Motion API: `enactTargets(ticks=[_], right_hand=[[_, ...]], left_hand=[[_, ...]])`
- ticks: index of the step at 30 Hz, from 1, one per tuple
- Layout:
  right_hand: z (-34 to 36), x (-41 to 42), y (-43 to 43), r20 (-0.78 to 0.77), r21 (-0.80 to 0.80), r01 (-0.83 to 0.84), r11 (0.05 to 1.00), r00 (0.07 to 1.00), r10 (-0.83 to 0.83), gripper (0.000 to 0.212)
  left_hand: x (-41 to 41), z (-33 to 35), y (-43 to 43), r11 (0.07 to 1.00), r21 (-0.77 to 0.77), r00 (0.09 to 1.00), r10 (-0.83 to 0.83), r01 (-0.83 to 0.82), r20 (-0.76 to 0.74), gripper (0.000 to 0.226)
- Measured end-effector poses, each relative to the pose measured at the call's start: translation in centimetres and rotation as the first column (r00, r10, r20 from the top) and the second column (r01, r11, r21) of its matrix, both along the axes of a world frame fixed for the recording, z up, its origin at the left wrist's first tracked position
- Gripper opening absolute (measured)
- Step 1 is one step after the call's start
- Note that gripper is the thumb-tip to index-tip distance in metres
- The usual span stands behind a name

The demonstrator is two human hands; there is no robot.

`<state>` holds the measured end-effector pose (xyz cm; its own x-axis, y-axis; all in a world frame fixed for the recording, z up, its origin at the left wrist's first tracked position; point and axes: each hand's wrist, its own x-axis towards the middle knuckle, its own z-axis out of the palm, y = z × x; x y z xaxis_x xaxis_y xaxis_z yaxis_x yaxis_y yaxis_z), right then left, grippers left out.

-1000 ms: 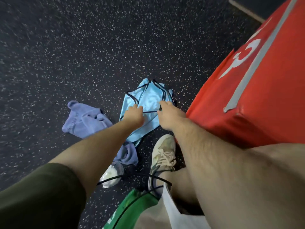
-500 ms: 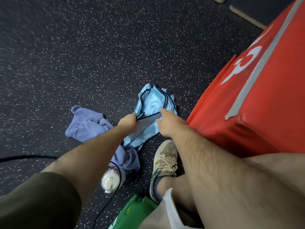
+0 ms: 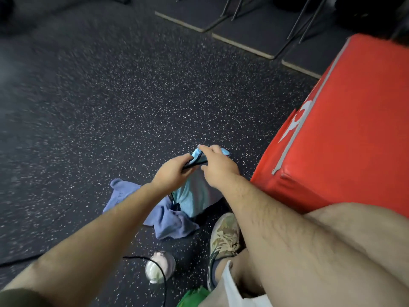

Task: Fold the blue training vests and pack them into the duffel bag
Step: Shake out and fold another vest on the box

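Half a second ago the blue vest point(image 3: 194, 196) lay spread on the floor point(image 3: 110, 107). Now it is lifted and bunched, and its lower part hangs down between the two arms, close to the purple towel point(image 3: 163, 216). The left hand point(image 3: 174, 171) grips the dark-trimmed edge, fingers curled round it. The right hand point(image 3: 218, 165) pinches the upper fold just beside it. The red padded box point(image 3: 354, 151) carries a white mark, seen only partly and not readable. The letters on the towel are too blurred to read

red box point(image 3: 345, 138) right, speckled floor point(image 3: 115, 103) open left
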<state>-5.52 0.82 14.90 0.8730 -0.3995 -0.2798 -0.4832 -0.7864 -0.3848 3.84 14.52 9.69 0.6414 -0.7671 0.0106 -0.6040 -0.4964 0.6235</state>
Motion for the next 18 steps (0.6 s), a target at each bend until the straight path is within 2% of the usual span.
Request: enactTargets(ticks=[2,4,6,9,10,14,18], right_hand=[[1.6,0.3,-0.4,0.09,0.007,0.051,0.999,0.995,-0.051,0.027],[3.0,0.3,-0.8,0.154,0.008,0.105,0.994,0.983,-0.105,0.017],[4.2,0.0,-0.9,0.177,0.022,0.126,0.992,0.976,-0.128,0.017],[5.6,-0.4,-0.7,0.193,0.036,0.147,0.989,0.97,-0.151,0.016],[6.0,-0.6,-0.7,0.202,0.042,0.151,0.988,0.967,-0.156,0.015],[7.0,-1.0,-0.7,0.267,0.023,0.138,0.99,0.954,-0.139,0.013],[7.2,-1.5,-0.8,0.293,0.018,0.15,0.989,0.945,-0.148,0.014]], left_hand=[[0.0,2.0,-0.4,1.0,-0.026,0.999,-0.014,0.015,0.044,0.022],[0.2,3.6,-0.7,0.999,-0.035,0.995,-0.021,0.025,0.093,0.019],[0.3,4.9,-0.8,0.997,-0.049,0.986,-0.055,0.064,0.159,0.012],[0.1,6.3,-0.8,0.996,-0.017,0.965,-0.079,0.086,0.25,0.028],[0.0,6.8,-0.8,0.998,0.009,0.956,-0.064,0.064,0.288,0.028],[-0.4,7.9,-0.7,0.999,0.021,0.914,-0.04,0.034,0.403,0.01],[-0.7,8.8,-0.5,0.999,-0.024,0.908,0.037,-0.03,0.418,0.009]])
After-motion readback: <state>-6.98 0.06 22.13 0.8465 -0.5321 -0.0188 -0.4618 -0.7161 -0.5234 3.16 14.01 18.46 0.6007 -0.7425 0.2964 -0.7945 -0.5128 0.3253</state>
